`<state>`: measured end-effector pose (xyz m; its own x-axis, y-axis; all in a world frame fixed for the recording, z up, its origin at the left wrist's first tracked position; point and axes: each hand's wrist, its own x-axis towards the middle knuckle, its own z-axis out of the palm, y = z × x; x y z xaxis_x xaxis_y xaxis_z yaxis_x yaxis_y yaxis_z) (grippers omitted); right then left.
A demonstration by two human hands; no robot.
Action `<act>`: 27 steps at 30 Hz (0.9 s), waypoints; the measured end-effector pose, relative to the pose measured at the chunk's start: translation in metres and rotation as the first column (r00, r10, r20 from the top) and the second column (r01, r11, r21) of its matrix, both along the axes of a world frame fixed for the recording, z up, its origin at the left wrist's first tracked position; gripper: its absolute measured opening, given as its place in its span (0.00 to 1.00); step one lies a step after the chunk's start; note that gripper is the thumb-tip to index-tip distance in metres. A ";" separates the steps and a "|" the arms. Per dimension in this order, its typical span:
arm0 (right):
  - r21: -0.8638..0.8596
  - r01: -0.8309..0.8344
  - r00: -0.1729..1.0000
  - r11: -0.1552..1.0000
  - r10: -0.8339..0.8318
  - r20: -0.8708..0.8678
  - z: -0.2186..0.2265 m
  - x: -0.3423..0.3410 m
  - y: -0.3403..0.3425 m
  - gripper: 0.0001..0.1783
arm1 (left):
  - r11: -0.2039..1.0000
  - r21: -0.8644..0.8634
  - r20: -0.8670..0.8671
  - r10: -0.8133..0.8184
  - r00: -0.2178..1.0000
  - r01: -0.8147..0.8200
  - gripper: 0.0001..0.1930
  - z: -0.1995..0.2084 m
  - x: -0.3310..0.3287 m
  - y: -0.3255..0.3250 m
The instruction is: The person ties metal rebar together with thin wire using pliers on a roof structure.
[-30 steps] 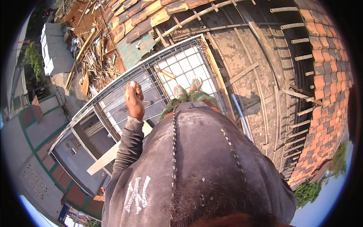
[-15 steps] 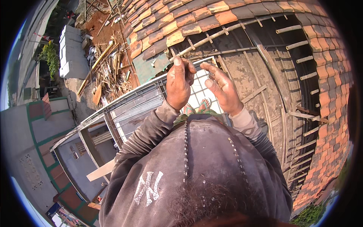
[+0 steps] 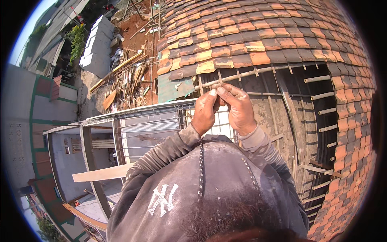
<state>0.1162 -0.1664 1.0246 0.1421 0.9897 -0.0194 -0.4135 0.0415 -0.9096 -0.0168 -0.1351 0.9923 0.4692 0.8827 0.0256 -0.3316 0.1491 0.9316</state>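
My left hand (image 3: 204,112) and my right hand (image 3: 240,107) meet in front of my chest, thumbs and forefingers pinched together tip to tip. Whatever lies between the fingertips, if anything, is too small or hidden to make out. Both hands are closed. Past the fingertips runs a pale wooden pole (image 3: 242,76) along the lower edge of the clay roof tiles (image 3: 225,52). Behind the hands a white panel crossed by a dark grid (image 3: 222,123) partly shows.
Opened roof framing with battens (image 3: 320,95) lies to the right, bordered by more orange tiles (image 3: 348,129). A green sheet (image 3: 171,90) sits left of the hands. Metal bars (image 3: 151,123) and a wooden plank (image 3: 100,175) are at left. Scrap wood (image 3: 131,82) is heaped on the ground below.
My right hand, half-open and apart from the left before, has come in to meet its fingertips, its fingers now pinched. The view has shifted, showing more of the tiled roof.
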 end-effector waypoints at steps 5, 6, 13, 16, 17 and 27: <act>0.123 0.220 0.917 0.968 -0.248 0.313 -0.006 -0.009 -0.010 0.10 | 0.992 -0.106 0.142 0.082 0.986 -0.068 0.12 -0.017 0.016 -0.010; 0.132 0.215 0.910 0.968 -0.247 0.332 -0.009 -0.010 -0.012 0.10 | 0.989 -0.115 0.061 0.102 0.993 -0.095 0.07 -0.022 0.010 -0.010; 0.232 0.253 0.849 0.939 -0.331 0.412 -0.011 -0.013 -0.016 0.07 | 0.978 0.104 0.107 0.167 0.980 -0.178 0.14 0.004 0.007 -0.007; 0.258 0.202 0.794 0.945 -0.312 0.522 -0.021 -0.011 -0.019 0.07 | 0.961 0.223 -0.028 0.175 0.984 -0.165 0.13 0.014 -0.005 -0.002; 0.274 0.169 0.773 0.947 -0.300 0.559 -0.023 -0.008 -0.018 0.07 | 0.951 0.266 -0.064 0.178 0.982 -0.155 0.13 0.014 -0.006 0.001; 0.168 -0.027 0.943 0.985 -0.031 0.331 -0.002 -0.006 -0.027 0.11 | 0.965 -0.056 0.147 -0.247 0.958 0.257 0.13 0.031 -0.033 0.008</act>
